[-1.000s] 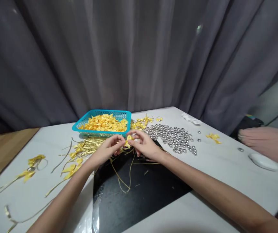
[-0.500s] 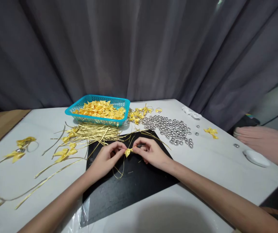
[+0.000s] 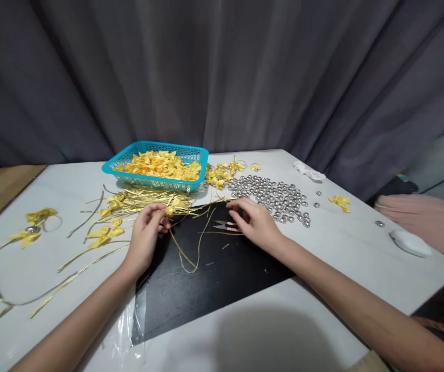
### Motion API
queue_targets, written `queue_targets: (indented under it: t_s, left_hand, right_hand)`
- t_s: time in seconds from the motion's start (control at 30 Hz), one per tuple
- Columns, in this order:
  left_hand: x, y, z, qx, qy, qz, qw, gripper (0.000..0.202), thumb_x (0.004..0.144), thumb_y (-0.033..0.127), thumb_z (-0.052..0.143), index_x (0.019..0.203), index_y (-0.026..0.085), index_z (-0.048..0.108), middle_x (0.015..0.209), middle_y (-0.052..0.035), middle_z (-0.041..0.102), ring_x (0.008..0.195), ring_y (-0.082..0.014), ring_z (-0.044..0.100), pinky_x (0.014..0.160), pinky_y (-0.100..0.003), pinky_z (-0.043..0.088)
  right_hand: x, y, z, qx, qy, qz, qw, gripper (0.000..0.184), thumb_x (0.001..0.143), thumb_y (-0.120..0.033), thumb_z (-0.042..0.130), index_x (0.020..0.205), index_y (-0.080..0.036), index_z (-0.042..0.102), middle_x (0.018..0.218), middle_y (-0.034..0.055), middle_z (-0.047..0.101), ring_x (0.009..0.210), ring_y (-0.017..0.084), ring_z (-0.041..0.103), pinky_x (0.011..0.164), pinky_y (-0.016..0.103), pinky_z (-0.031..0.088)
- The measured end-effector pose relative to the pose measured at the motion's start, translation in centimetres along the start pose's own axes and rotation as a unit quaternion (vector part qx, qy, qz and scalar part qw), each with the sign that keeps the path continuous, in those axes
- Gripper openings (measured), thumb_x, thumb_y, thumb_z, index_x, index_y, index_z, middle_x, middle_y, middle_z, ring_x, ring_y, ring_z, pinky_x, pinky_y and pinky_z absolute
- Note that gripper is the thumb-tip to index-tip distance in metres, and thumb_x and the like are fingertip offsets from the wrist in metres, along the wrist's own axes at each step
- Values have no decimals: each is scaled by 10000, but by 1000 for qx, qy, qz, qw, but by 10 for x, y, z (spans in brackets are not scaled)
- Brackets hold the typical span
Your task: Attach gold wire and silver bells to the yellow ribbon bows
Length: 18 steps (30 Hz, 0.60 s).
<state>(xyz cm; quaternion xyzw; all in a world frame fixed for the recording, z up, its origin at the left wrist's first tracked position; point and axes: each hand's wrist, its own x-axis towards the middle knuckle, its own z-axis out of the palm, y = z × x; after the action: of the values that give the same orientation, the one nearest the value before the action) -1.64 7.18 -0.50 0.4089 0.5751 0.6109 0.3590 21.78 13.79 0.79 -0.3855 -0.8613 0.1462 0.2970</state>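
A yellow ribbon bow (image 3: 175, 206) is pinched between the thumb and fingers of my left hand (image 3: 148, 232), over the far left part of the black mat (image 3: 214, 305). Thin gold cord (image 3: 185, 253) trails down from it and loops across the mat. My right hand (image 3: 256, 222) is over the mat's far right part, thumb and index finger apart. Small thread snips (image 3: 224, 226) show beside its thumb, blades pointing left; their handles are hidden under the hand. A bundle of gold ties (image 3: 148, 199) lies just beyond my left hand.
A blue basket (image 3: 154, 182) full of yellow bows stands at the back. Silver heart-shaped beads (image 3: 279, 196) spread right of it. Finished-looking bows with cord (image 3: 105, 233) lie on the left. A white computer mouse (image 3: 411, 243) sits near the right edge, close to another person's sleeve (image 3: 419, 217).
My hands have parted. The left moved left and up with the bow; the right let go of it and moved slightly right. The snips and the loose cord now show between them.
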Motion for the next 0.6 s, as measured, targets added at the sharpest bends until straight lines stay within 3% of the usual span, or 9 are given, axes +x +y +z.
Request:
queue_targets:
  t_s: [0.13, 0.33, 0.5, 0.6]
  left_hand:
    - [-1, -1, 0, -32, 26, -9, 999, 214, 717, 358, 600, 829, 194, 519, 718, 10, 613, 543, -106, 542, 523, -230, 414]
    - [-2, 0, -1, -35, 72, 17, 997, 142, 704, 306, 594, 774, 202, 528, 647, 50, 526, 531, -84, 495, 500, -203, 379]
    - [-1, -2, -2, -17, 56, 19, 998, 129, 703, 287, 587, 774, 193, 535, 616, 39, 534, 514, -94, 470, 476, -209, 353]
    - [-1, -2, -2, 0, 56, 21, 998, 122, 710, 283, 571, 780, 192, 528, 601, 47, 513, 485, -91, 425, 458, -211, 326]
  right_hand:
    - [-3, -3, 5, -25, -30, -6, 999, 180, 890, -208, 481, 1016, -166, 602, 957, 61, 612, 701, 121, 545, 647, 239, 414]
    - [9, -9, 7, -69, -77, -59, 993, 204, 886, -192, 498, 1046, -180, 624, 1038, 77, 594, 990, 202, 507, 840, 313, 417]
    - [37, -5, 14, -53, -182, -110, 976, 140, 858, -189, 561, 963, -164, 650, 1026, 85, 571, 974, 196, 478, 861, 313, 393]
    - [46, -4, 18, -42, -201, -124, 971, 85, 857, -186, 568, 839, -136, 635, 939, 72, 585, 928, 178, 483, 858, 297, 382]
